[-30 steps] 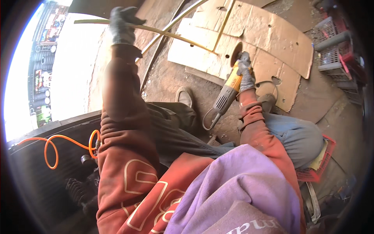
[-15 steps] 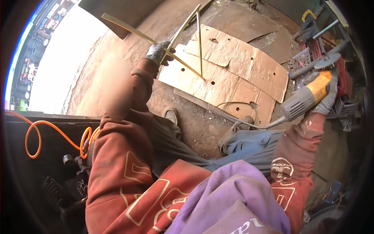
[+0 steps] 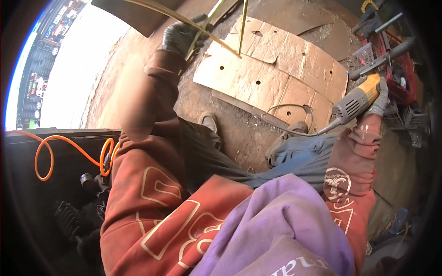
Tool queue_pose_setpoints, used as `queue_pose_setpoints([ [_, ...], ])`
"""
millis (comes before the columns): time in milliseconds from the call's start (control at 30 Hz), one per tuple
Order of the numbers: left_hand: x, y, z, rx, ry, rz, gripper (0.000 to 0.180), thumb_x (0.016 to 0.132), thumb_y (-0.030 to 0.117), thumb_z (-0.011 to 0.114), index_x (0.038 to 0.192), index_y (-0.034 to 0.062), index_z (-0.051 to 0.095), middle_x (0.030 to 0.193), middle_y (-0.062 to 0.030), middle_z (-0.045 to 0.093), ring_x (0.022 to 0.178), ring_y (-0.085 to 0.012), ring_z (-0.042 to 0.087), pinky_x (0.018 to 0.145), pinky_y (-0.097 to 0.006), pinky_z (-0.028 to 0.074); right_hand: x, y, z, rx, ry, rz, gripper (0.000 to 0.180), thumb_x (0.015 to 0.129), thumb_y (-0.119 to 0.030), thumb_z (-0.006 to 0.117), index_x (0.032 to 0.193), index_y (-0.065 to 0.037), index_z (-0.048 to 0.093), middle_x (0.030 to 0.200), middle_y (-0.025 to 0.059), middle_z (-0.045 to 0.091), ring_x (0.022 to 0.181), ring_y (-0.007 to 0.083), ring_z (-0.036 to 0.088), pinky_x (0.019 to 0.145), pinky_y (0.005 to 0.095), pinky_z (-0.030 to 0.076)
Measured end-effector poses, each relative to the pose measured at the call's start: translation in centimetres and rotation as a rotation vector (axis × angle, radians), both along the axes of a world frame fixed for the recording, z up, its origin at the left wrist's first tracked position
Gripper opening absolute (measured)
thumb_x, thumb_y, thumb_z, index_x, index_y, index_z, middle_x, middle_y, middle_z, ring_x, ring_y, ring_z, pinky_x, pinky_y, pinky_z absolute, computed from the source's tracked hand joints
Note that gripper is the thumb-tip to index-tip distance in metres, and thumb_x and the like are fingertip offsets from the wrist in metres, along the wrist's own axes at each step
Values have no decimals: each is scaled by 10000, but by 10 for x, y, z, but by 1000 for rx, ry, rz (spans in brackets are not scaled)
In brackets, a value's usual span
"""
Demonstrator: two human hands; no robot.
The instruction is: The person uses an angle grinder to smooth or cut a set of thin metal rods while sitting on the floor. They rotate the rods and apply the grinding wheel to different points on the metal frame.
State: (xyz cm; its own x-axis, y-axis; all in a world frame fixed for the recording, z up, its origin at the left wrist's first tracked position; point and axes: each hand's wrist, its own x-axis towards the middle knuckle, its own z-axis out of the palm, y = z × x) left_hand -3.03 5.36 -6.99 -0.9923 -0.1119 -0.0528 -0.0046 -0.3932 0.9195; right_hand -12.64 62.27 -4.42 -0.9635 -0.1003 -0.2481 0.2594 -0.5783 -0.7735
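My left hand (image 3: 179, 40), in a grey glove, is closed round a brass-coloured metal frame (image 3: 220, 42) made of thin bars. The frame is raised over the near left of the cardboard, and its upper part runs out of the picture at the top. On the right, my gloved right hand (image 3: 380, 99) grips a yellow and grey angle grinder (image 3: 357, 102) by its body. A thin disc at the grinder's far end shows edge-on beside the red crate. From its near end a grey cord (image 3: 294, 132) runs left past my foot.
Flattened cardboard (image 3: 271, 69) with punched holes lies on the dirty floor. To the right stand a red crate (image 3: 399, 85) and a grey crate (image 3: 405, 119) with metal tubes and tools. An orange coiled hose (image 3: 73, 146) crosses the dark surface at left. My feet stand near the cardboard.
My left hand has lifted the metal frame up and nearer, so its top leaves the picture. The angle grinder has shifted slightly and its disc has turned from face-on to edge-on.
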Motion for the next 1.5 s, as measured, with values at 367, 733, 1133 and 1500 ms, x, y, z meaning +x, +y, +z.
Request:
queue_pose_setpoints([
  [367,-2,39,4,-251,-159,26,271,898,273,518,816,33,613,653,-85,595,442,-132,480,380,-277,375,17,-22,13,119,-35,-132,458,789,-442,650,1040,-69,565,895,123,591,779,287,587,698,414,528],
  [733,-21,25,-40,-385,-197,-173,340,848,132,490,1118,-1,648,995,-93,686,649,-133,599,540,-223,488,27,-44,35,258,-11,-126,403,833,-415,616,994,-51,558,854,133,604,740,300,596,701,428,534],
  [1133,-18,77,25,-691,-505,105,354,845,400,661,937,59,662,573,2,487,481,-126,432,488,-317,395,63,-102,61,177,132,-169,387,895,-409,537,1008,-45,605,876,113,642,741,274,617,705,388,539],
  [1500,-54,42,14,-921,-9,540,282,818,317,644,849,47,719,800,-76,676,772,-211,618,739,-343,484,88,-105,62,-32,286,5,405,889,-376,557,1060,-8,559,826,160,627,717,309,618,682,412,548],
])
